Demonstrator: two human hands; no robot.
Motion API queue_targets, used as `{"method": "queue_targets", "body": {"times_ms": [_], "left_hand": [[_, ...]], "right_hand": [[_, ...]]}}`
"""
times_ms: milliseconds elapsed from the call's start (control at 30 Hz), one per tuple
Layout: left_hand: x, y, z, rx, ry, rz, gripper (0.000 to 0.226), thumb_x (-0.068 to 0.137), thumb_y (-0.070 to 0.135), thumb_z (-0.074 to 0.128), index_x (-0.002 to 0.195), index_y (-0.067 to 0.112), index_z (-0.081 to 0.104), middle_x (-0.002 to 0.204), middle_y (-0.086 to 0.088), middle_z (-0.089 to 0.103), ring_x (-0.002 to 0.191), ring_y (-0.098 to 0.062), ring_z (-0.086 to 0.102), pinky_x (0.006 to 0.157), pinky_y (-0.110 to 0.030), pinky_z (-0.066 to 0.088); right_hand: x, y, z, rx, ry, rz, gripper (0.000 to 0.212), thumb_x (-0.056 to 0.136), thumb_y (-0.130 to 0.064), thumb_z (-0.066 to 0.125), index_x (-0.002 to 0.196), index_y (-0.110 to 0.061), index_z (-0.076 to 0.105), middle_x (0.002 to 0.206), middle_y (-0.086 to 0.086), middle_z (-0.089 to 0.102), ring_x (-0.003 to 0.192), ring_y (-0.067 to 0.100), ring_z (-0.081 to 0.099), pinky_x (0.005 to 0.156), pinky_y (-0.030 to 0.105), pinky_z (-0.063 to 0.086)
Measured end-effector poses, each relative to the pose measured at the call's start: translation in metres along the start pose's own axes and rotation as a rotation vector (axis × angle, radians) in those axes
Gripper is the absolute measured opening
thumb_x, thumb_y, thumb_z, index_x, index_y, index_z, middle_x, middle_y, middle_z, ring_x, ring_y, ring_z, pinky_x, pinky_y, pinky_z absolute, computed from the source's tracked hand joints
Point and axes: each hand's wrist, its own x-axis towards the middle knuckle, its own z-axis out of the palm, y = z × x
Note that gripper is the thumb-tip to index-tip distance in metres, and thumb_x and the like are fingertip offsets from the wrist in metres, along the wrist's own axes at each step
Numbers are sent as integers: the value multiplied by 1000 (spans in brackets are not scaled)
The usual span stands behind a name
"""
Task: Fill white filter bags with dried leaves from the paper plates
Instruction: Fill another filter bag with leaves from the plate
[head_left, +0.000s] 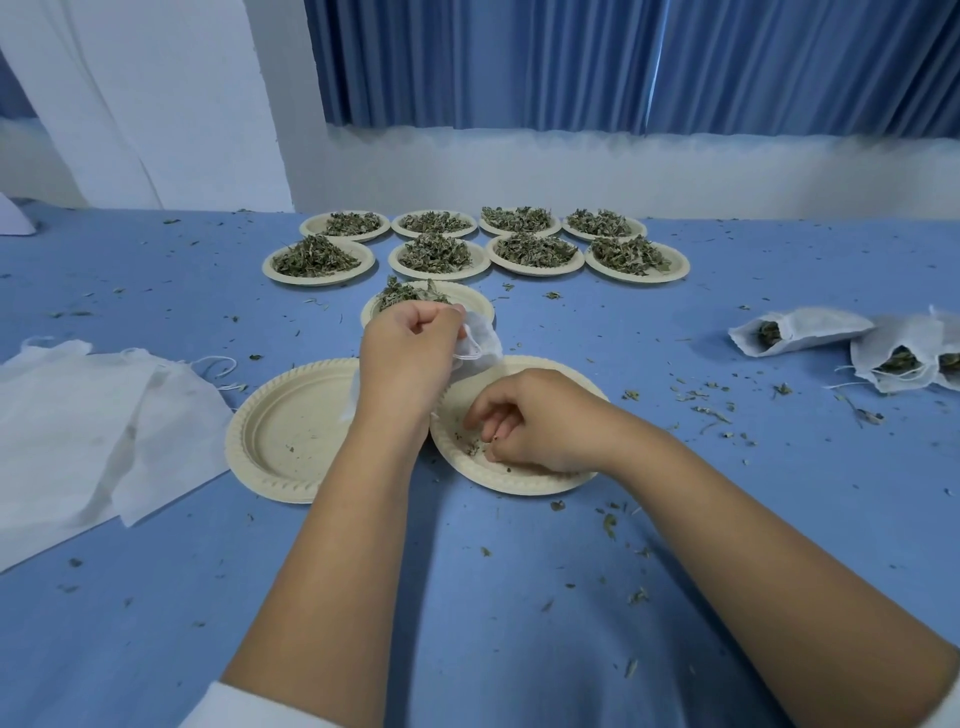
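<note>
Evidently we were clearing one plate (519, 480): our left hand (410, 338) clamped the bag (483, 338), right hand (535, 423) fingers (491, 415) pinched crumbs (474, 447), which next needed lifting into it.

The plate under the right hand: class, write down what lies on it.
Only a few leaf crumbs show on the plate, by the fingertips of the right hand. Whatever lies beneath that hand is covered and cannot be seen.

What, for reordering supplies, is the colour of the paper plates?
The paper plates are pale beige; the head view shows it.
</note>
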Motion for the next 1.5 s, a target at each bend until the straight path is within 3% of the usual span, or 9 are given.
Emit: {"method": "queue_targets", "body": {"times_ms": [133,267,400,533,800,967,1133,1300,1500], "left_hand": [[0,1,0,-32,-17,-32,44,91,8,60,49,18,64,77,-6,69,93,-42,68,85,-51,57],[0,0,0,-26,-16,-28,31,91,8,60,60,12,63,91,-10,72,93,-40,69,84,-50,58],[1,0,-1,-2,0,-37,26,90,9,60,66,13,66,78,-4,70,93,-38,69,83,-49,58],[1,0,-1,76,-1,-12,33,89,14,62,57,22,67,66,10,69,86,-25,70,84,-49,58],[1,-2,1,152,-73,-20,20,89,17,65,69,17,69,74,6,70,84,-23,69,86,-49,57],[1,-3,1,170,-83,-28,19,89,18,64,70,18,69,79,-3,73,81,-21,69,79,-44,60],[-2,0,2,85,-129,-38,20,90,9,61,72,10,71,76,-3,73,63,-13,69,49,-19,52],[-1,2,0,125,-103,-8,20,90,18,62,71,19,70,62,11,65,63,-8,62,55,-19,49],[-9,13,-1,-176,-290,-113,11,94,11,60,86,7,65,53,4,56,39,-6,55,39,-13,42]], "right_hand": [[-1,-2,3,-83,41,-45,35,80,0,57,101,-22,73,73,-17,62,66,-2,55,68,15,48],[0,-1,5,-100,44,-74,30,78,-1,59,96,-21,73,74,-14,62,66,1,54,68,20,50],[-1,-1,-7,206,121,-37,25,77,4,62,85,-17,74,68,-20,65,58,-5,55,63,14,47],[-2,0,-24,571,348,-45,27,79,1,73,77,-26,72,81,-4,73,75,9,67,79,23,55],[2,0,-19,717,571,-35,22,76,-2,80,75,-18,65,71,-4,68,65,10,66,70,21,56],[2,3,-23,732,577,-53,20,76,-1,80,75,-15,67,71,-3,71,65,9,68,69,21,57],[4,2,-10,444,558,-132,26,78,0,76,71,-23,67,71,-9,70,67,3,66,66,14,51],[6,8,-17,463,637,-80,21,76,-17,83,76,-26,64,82,-12,68,72,3,61,68,9,46],[6,13,-26,940,87,109,28,91,-24,69,117,-14,65,105,5,74,100,20,71,83,33,59]]}}
